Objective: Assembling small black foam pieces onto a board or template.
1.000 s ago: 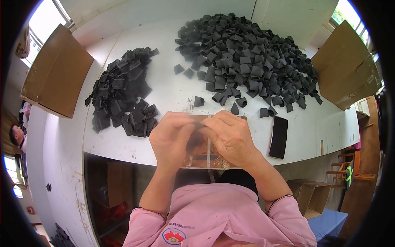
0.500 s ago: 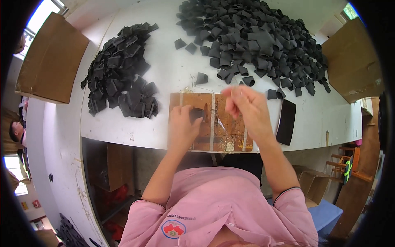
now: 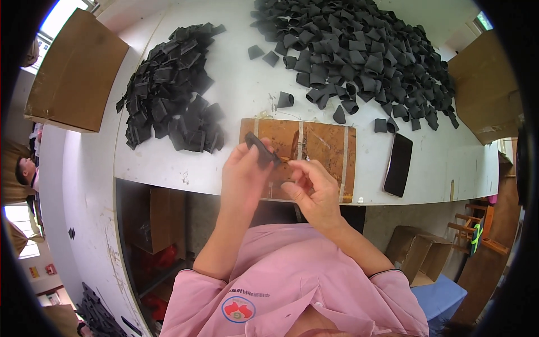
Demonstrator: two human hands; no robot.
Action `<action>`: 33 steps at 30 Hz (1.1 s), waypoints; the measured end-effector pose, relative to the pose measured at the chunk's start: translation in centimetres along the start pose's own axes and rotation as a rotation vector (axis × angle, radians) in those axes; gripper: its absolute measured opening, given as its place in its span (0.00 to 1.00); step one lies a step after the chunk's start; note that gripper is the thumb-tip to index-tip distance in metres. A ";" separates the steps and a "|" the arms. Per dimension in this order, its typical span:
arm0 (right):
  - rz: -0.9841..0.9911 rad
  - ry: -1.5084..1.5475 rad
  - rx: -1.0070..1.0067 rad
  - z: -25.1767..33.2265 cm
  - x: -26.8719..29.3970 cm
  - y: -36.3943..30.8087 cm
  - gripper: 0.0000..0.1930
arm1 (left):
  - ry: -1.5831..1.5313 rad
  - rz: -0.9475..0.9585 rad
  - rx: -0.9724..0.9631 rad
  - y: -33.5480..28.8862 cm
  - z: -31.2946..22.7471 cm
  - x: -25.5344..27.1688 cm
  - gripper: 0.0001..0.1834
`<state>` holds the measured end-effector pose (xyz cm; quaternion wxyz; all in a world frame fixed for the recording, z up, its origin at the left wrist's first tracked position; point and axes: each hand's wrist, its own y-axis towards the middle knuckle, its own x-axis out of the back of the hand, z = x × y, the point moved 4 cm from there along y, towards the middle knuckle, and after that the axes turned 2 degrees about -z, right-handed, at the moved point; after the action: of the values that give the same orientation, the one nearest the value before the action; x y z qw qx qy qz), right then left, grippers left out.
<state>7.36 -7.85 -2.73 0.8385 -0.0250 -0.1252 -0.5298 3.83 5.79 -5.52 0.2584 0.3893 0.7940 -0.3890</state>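
My left hand (image 3: pixel 247 168) is closed around a small dark, sleeve-like piece (image 3: pixel 259 150), lifted above the left part of a worn brown board (image 3: pixel 328 140). My right hand (image 3: pixel 315 191) is beside it on the right, its fingers curled and bent toward the piece's lower end. Whatever lies between its fingertips, if anything, is too small to make out. Pale strips run across the board. A slim brown object (image 3: pixel 295 145) lies on it just beyond my hands.
A heap of short black tubes (image 3: pixel 359 56) covers the far right of the white table (image 3: pixel 168 168). Flattened black pieces (image 3: pixel 174 90) are piled at left. A dark phone-like slab (image 3: pixel 398 165) lies right of the board. Cardboard boxes (image 3: pixel 78 67) flank the table.
My left hand has lifted and turned the black piece up off the board. My right hand has come down and left from the board's far right to beside that piece.
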 end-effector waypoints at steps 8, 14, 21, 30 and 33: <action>-0.137 0.221 0.097 0.9 0.4 0.0 0.07 | -0.194 0.138 0.136 -3.8 2.9 -2.6 0.10; 0.296 0.032 -0.045 1.6 3.4 1.3 0.05 | 0.367 0.205 -0.142 -3.1 -0.4 -2.8 0.14; 0.374 -0.113 0.212 3.1 4.9 2.3 0.07 | 0.692 0.456 0.005 -3.1 -1.3 -4.7 0.09; 0.506 -0.193 0.391 3.8 4.8 3.4 0.06 | 0.710 0.518 0.191 -2.7 -1.4 -4.6 0.06; 0.516 -0.230 0.377 3.7 4.4 3.6 0.06 | 0.784 0.503 0.167 -2.7 -1.7 -4.7 0.05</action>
<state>11.68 -9.56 2.18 0.9152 0.0400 -0.3045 -0.2611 4.04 4.17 -0.10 -0.0066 0.7066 0.6786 -0.2006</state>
